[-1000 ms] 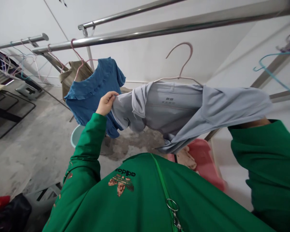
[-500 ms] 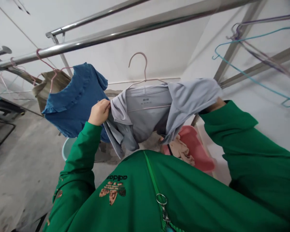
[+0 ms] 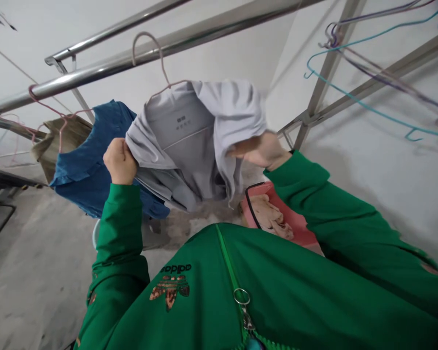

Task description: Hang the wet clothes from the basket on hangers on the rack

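The grey shirt (image 3: pixel 178 141) now hangs higher, its pink hanger (image 3: pixel 146 33) hooked over the steel rail (image 3: pixel 95 73). The left hand (image 3: pixel 119 160) has its fingers (image 3: pixel 121 154) closed on the shirt's edge; the blurred right hand (image 3: pixel 257 149) lies against the fabric, grip impossible to tell.

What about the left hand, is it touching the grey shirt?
Touching. The head view shows the left hand closed in a fist on the edge of the grey shirt, with the cloth bunched up inside its fingers.
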A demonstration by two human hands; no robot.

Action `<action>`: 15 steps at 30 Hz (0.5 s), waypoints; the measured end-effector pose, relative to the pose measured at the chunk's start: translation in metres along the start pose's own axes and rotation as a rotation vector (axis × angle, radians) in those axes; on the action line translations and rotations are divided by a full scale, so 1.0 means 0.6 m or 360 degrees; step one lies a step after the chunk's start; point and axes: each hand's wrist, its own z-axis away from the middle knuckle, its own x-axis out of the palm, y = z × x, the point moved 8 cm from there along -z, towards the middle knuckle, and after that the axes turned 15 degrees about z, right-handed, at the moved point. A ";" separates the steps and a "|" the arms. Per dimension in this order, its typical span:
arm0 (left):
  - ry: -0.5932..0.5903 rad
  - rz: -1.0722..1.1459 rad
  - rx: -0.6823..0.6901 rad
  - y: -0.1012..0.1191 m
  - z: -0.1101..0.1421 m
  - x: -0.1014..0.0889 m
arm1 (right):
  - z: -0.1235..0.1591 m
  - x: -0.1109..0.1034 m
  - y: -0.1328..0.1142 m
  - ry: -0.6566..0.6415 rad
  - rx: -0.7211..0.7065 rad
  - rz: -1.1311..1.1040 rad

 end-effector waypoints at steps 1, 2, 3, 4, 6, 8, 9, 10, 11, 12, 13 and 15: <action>-0.0002 0.0027 -0.0015 -0.005 0.001 -0.007 | 0.002 0.026 0.014 -0.0209 -0.0003 -0.0138; -0.0010 0.0059 -0.0031 -0.010 0.003 -0.013 | 0.006 0.051 0.033 -0.0441 0.0025 -0.0266; -0.0026 0.0091 -0.0045 -0.015 0.006 -0.018 | 0.011 0.070 0.058 -0.0645 0.0091 -0.0350; -0.0040 0.0116 -0.0056 -0.020 0.010 -0.022 | 0.015 0.079 0.088 -0.0776 0.0186 -0.0372; -0.0055 0.0136 -0.0056 -0.028 0.017 -0.031 | 0.015 0.067 0.151 -0.0773 0.0362 -0.0305; -0.0083 0.0128 -0.0035 -0.033 0.024 -0.035 | 0.010 0.036 0.183 -0.0654 0.0355 -0.0343; -0.0102 0.0119 -0.0023 -0.036 0.028 -0.035 | 0.007 0.019 0.184 -0.0595 0.0287 -0.0388; -0.0112 0.0107 -0.0010 -0.037 0.031 -0.035 | 0.003 0.001 0.177 -0.0524 0.0197 -0.0410; -0.0124 0.0091 0.0000 -0.039 0.034 -0.034 | -0.001 -0.020 0.163 -0.0415 0.0098 -0.0381; -0.0133 0.0073 0.0005 -0.040 0.036 -0.032 | -0.005 -0.043 0.144 -0.0259 -0.0009 -0.0292; -0.0138 0.0055 0.0007 -0.042 0.038 -0.030 | -0.009 -0.067 0.119 -0.0062 -0.0125 -0.0148; -0.0166 0.0031 0.0000 -0.044 0.042 -0.024 | -0.010 -0.106 0.054 0.0350 -0.0372 0.0240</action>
